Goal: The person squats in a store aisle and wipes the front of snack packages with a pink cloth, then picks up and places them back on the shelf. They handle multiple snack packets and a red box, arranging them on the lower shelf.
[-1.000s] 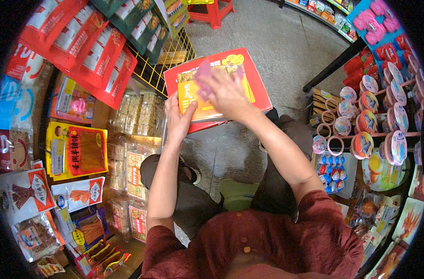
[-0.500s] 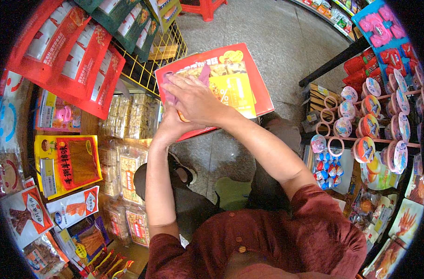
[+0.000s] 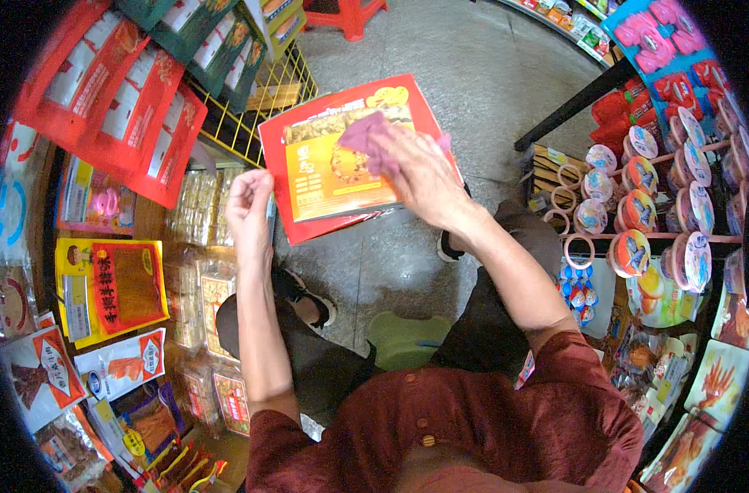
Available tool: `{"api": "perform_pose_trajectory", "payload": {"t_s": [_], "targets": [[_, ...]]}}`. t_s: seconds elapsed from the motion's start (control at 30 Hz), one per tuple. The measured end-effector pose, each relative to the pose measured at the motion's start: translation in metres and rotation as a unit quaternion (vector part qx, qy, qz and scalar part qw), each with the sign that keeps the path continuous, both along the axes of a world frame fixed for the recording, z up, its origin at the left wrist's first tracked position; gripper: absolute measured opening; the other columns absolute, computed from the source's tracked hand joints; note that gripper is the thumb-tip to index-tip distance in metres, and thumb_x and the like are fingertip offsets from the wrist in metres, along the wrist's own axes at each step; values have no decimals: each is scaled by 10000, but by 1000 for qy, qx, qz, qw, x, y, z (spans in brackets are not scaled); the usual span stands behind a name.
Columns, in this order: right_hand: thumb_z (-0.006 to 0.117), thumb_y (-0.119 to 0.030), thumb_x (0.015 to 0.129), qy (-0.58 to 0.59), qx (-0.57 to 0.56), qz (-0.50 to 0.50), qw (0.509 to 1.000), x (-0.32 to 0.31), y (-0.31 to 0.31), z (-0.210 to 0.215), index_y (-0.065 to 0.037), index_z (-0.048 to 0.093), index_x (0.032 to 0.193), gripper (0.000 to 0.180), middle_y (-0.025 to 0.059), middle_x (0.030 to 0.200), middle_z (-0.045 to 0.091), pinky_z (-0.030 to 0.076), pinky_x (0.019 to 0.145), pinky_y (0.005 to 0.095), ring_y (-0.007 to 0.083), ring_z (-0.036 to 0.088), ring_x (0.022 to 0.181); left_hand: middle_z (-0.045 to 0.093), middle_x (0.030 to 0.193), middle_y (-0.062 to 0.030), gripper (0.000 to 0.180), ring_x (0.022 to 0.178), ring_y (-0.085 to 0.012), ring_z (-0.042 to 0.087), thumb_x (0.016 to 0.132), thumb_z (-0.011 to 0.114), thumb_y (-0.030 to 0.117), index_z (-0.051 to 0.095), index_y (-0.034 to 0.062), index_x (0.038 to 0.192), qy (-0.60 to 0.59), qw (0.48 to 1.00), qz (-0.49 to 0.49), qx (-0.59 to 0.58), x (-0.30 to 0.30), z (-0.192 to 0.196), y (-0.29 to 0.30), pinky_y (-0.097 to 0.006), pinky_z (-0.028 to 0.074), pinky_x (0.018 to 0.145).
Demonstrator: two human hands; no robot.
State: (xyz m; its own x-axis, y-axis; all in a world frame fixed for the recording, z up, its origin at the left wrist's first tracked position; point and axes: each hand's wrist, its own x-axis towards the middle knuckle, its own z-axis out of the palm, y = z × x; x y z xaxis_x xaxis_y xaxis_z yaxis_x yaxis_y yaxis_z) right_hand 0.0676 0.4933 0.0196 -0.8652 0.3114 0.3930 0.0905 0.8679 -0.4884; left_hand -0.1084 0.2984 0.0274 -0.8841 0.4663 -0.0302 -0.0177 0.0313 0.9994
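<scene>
A red carton (image 3: 280, 197) with a yellow and orange printed panel stands in front of me, tilted. What holds it up from below is hidden. My right hand (image 3: 420, 177) grips a crumpled purple cloth (image 3: 374, 141) and presses it on the carton's top face, toward the right side. My left hand (image 3: 249, 199) is raised beside the carton's left edge with its fingers curled in. Whether anything is in those fingers, I cannot make out.
Hanging snack packets (image 3: 111, 287) and a yellow wire rack (image 3: 300, 78) line the left. Round toy tubs (image 3: 633, 209) hang on rods at the right, below a dark bar (image 3: 572, 107). A green stool (image 3: 403, 341) stands between my legs, and a red stool (image 3: 350, 16) farther off.
My right hand has slid the purple cloth rightward across the carton. My left hand has come away from under the right one and moved left, its fingers curling. The carton has shifted slightly left.
</scene>
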Motion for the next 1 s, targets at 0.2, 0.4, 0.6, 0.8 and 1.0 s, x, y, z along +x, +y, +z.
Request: {"api": "perform_pose_trajectory", "payload": {"t_s": [0.2,0.4,0.6,0.8,1.0], "targets": [[498,-244,933,51,66,-151,985,-35,12,-24,-128,532,1252,342,201,1317,491,327,1038,480,348,437,1254,343,553,59,293,485,-94,324,868,641,276,395,146,776,54,939,-148,305,107,117,-17,-245,249,503],[525,-179,890,75,108,-126,983,-64,-6,-24,-24,529,1205,351,267,1244,514,329,1024,494,384,475,1195,448,619,-8,303,581,-158,442,904,551,333,420,125,727,-61,885,-314,339,118,198,-31,-278,351,549],[567,-72,822,91,75,-81,990,-83,-24,-16,1,517,1193,381,282,1241,492,365,993,516,436,480,1154,429,672,6,380,621,-183,387,915,521,415,412,141,676,-214,951,-148,168,122,241,-60,-301,340,615],[561,-29,787,101,74,-74,989,-91,-29,-14,10,511,1207,425,284,1249,482,368,997,529,435,480,1155,415,604,10,348,555,-165,362,904,533,387,409,152,679,-185,919,-259,233,104,228,-61,-294,328,581],[563,-37,791,86,69,-74,991,-89,-31,-15,3,509,1217,432,276,1248,484,372,1000,526,426,479,1160,401,535,14,320,489,-147,336,894,544,359,407,163,682,-164,913,-292,235,100,226,-62,-287,316,548]]}}
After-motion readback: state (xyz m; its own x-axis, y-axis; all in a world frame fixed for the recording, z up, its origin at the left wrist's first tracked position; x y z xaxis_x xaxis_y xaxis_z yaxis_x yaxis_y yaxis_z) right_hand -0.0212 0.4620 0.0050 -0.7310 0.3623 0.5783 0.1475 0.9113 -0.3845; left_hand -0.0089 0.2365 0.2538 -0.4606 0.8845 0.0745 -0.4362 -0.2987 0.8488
